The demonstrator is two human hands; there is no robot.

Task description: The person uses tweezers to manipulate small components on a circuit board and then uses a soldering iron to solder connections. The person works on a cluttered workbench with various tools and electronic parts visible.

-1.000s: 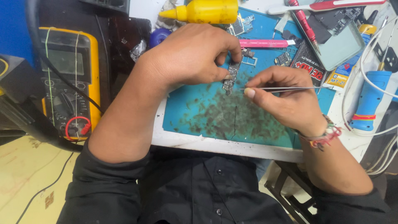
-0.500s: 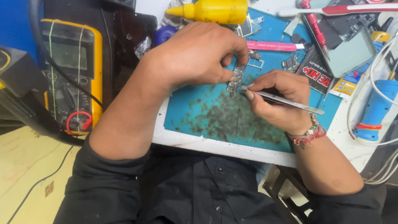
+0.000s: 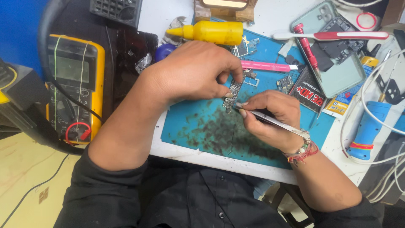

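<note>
Beside the yellow meter, the left hand is arching over the blue mat, fingers pinching a small circuit board upright above it. The right hand is closing around thin tweezers, tips touching the board's lower edge. Judging by this, the picking is mid-way, with the board not yet set down.

The circuit board sits over the mat, multimeter left, phone right.
</note>
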